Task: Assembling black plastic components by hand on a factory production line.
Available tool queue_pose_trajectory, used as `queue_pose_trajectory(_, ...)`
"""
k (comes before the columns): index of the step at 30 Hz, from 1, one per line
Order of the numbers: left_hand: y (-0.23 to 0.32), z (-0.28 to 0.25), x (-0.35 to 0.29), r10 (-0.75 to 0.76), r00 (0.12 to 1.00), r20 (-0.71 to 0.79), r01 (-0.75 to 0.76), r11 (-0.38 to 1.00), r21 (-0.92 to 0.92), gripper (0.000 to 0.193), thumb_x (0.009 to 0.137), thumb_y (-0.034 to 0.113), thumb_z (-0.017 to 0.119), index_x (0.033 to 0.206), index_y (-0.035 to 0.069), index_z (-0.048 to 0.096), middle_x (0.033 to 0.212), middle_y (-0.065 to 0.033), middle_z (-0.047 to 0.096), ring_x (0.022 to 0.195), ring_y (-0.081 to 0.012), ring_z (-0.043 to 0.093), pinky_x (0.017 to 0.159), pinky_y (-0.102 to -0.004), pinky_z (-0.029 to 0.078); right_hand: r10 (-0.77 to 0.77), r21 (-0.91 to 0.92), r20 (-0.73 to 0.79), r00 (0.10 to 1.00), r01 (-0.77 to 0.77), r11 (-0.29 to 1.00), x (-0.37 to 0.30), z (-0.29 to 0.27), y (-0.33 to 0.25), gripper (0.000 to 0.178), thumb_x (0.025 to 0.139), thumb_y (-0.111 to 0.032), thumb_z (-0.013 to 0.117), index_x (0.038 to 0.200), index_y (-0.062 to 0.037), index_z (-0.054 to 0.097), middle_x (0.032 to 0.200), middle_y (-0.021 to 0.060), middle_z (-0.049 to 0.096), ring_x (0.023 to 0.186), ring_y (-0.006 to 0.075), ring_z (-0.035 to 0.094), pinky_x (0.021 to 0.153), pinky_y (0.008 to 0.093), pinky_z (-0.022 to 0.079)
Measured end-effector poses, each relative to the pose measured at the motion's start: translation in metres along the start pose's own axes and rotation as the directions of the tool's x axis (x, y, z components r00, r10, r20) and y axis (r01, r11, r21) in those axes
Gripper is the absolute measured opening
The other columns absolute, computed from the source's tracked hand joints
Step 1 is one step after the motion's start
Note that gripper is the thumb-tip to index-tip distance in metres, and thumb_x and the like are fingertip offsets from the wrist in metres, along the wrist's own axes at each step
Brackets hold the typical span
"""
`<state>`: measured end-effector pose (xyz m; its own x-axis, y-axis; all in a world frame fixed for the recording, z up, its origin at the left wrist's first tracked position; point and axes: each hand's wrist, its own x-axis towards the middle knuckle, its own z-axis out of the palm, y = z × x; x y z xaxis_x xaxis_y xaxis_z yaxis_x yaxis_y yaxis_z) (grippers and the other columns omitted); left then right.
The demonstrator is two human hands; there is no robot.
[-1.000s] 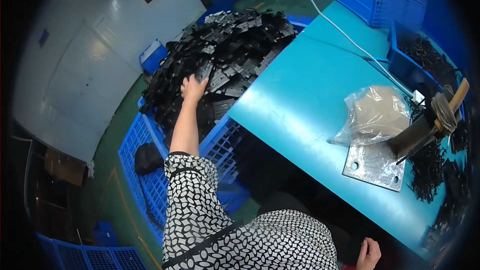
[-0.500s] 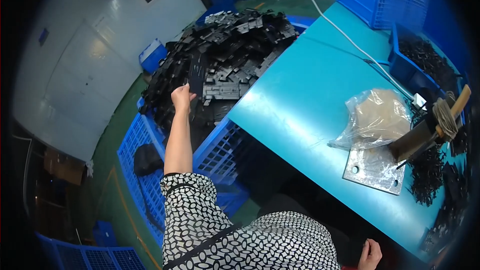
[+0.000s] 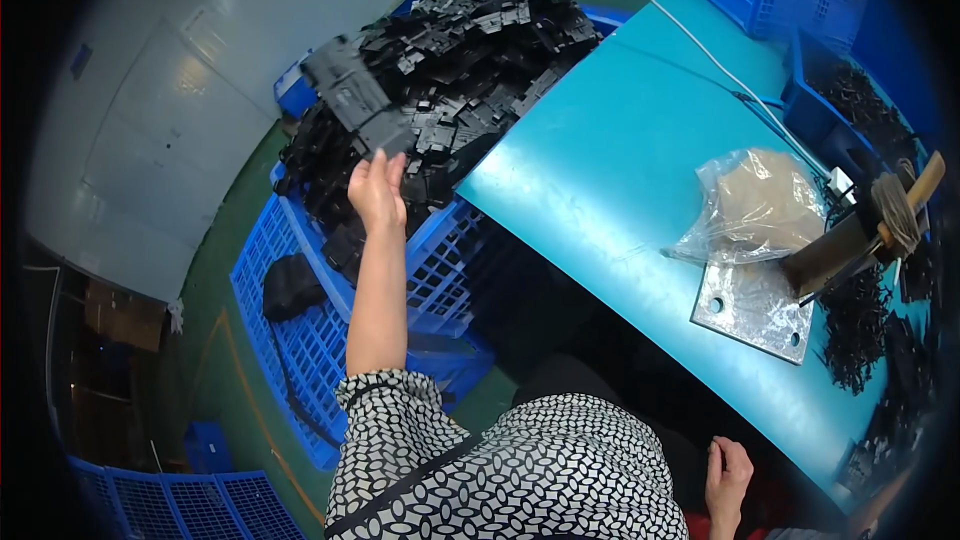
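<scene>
My left hand [image 3: 380, 190] grips the near end of a long black plastic part [image 3: 355, 95], a flat moulded panel with clips and recesses. The part is raised at a tilt over the left side of a big heap of similar black parts [image 3: 460, 125], its far end blurred by motion. That heap fills a blue lattice-walled crate [image 3: 435, 285]. At the lower right, beside the table's near edge, my right hand [image 3: 728, 478] hangs low with its fingers curled in, and nothing shows in them.
A turquoise table [image 3: 600, 170] stands right of the crate. It bears a clear plastic bag [image 3: 755, 205], a metal plate with an upright fixture [image 3: 750, 310], a white cable [image 3: 690, 35] and a blue bin of small black pieces [image 3: 805, 105]. Another blue crate [image 3: 180, 505] is at lower left.
My left hand has lifted the black part off the heap and swung its far end up and left. My right hand has risen slightly, and the view has shifted a little.
</scene>
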<state>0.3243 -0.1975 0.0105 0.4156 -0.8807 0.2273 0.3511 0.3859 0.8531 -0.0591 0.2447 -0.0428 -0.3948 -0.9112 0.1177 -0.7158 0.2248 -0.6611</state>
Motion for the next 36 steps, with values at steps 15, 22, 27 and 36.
queue_pose_trajectory(15, 0.047, 0.050, -0.104, -0.388, 0.742, 0.546, 0.287, 0.921, 0.263, 0.018, 0.085, 0.005, 0.051, 0.101, -0.003, 0.053, 0.093, -0.0094, 0.060, 0.079, -0.0161, 0.061, 0.070, -0.0279, 0.052, 0.020, 0.111, -0.033, 0.999, -0.016, 0.994, -0.007, 0.012, -0.027, 0.006, 0.073, 0.002, 0.058, 0.080, 0.0021, 0.059, 0.072, 0.0147, 0.059, 0.063, 0.0283, 0.057, 0.056, 0.0328, 0.044)
queue_pose_trajectory(22, 0.025, 0.057, -0.193, -0.816, 0.116, 0.566, 0.374, 0.563, 0.737, 0.021, 0.081, -0.001, 0.052, 0.102, -0.007, 0.053, 0.092, -0.0121, 0.060, 0.079, -0.0170, 0.060, 0.068, -0.0281, 0.053, 0.223, 0.857, 0.218, 0.950, -0.295, 0.422, 0.046, 0.023, -0.048, 0.030, 0.087, -0.006, 0.048, 0.116, 0.0047, 0.048, 0.100, 0.0122, 0.059, 0.084, 0.0139, 0.057, 0.077, 0.0242, 0.046)
queue_pose_trajectory(27, 0.013, 0.062, -0.250, -0.815, -0.175, 0.553, 0.452, 0.432, 0.780, 0.021, 0.083, 0.000, 0.053, 0.103, -0.006, 0.050, 0.093, -0.0112, 0.059, 0.083, -0.0146, 0.058, 0.070, -0.0269, 0.051, 0.259, 0.911, 0.274, 0.926, -0.336, 0.238, 0.047, 0.022, -0.052, 0.019, 0.087, -0.011, 0.052, 0.099, 0.0025, 0.058, 0.083, 0.0041, 0.060, 0.069, 0.0072, 0.055, 0.061, 0.0200, 0.045)
queue_pose_trajectory(36, 0.017, 0.121, -0.271, -0.628, -0.153, 0.763, 0.394, 0.669, 0.630, 0.045, 0.079, 0.004, 0.054, 0.120, -0.004, 0.039, 0.114, -0.0129, 0.051, 0.101, -0.0194, 0.052, 0.088, -0.0316, 0.041, 0.204, 0.874, 0.304, 0.931, -0.358, 0.329, 0.040, 0.009, -0.054, 0.022, 0.084, -0.016, 0.059, 0.072, 0.0027, 0.061, 0.063, 0.0020, 0.058, 0.058, 0.0067, 0.057, 0.052, 0.0192, 0.045)
